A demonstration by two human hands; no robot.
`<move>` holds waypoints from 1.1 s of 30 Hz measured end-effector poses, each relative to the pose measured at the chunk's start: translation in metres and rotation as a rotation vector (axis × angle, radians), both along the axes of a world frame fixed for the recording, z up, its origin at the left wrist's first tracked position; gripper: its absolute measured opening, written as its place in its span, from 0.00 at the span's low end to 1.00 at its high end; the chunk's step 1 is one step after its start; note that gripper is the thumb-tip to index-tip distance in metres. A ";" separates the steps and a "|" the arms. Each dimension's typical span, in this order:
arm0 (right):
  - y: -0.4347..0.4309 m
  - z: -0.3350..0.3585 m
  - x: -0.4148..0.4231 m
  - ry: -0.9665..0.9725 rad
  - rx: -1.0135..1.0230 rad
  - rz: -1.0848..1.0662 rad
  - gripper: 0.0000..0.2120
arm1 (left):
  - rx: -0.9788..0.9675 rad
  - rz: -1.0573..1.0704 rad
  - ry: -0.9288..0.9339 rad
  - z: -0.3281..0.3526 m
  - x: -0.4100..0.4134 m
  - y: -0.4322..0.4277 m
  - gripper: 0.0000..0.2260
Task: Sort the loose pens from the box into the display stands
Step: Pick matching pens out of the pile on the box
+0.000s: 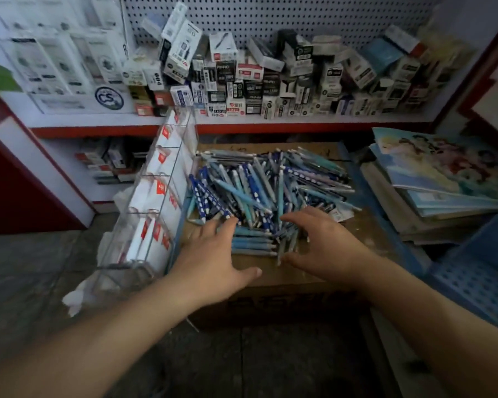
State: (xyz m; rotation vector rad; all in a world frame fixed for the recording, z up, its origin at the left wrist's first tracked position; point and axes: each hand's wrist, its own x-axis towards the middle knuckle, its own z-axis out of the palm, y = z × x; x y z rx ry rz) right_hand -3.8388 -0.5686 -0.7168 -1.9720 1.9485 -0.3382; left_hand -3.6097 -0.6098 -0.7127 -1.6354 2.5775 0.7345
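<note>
Both hands spread open over near edge of pens (268, 191) heaped in box (270, 278): left hand (213, 262), right hand (325, 245), likely to gather; clear display stand (156, 196) waits left.

Ahead of me a white pegboard wall (270, 15) rises over a red-edged shelf (242, 128) crowded with small boxes (242, 84). Grey floor (26, 268) lies dim below; notebooks (443, 179) stack right.

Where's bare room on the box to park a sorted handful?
Bare cardboard shows along the near edge, between the left hand and right hand, below the pen pile. A thinner strip lies at the pile's right. Elsewhere is crowded: the clear display stand left, stacked books right.
</note>
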 end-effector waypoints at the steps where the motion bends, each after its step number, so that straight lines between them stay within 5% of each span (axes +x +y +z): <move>1: -0.003 -0.003 -0.001 0.019 -0.020 0.003 0.33 | -0.007 -0.008 -0.016 -0.003 -0.001 0.000 0.48; 8: -0.022 -0.015 -0.021 0.186 -0.118 0.027 0.15 | -0.044 -0.046 -0.050 -0.018 0.005 -0.006 0.45; 18: -0.028 -0.026 -0.019 0.236 -0.193 0.119 0.06 | -0.107 -0.051 -0.006 -0.024 0.008 -0.011 0.41; 33: -0.022 -0.030 -0.018 0.221 -0.215 0.169 0.09 | -0.138 -0.057 0.020 -0.021 0.009 -0.007 0.38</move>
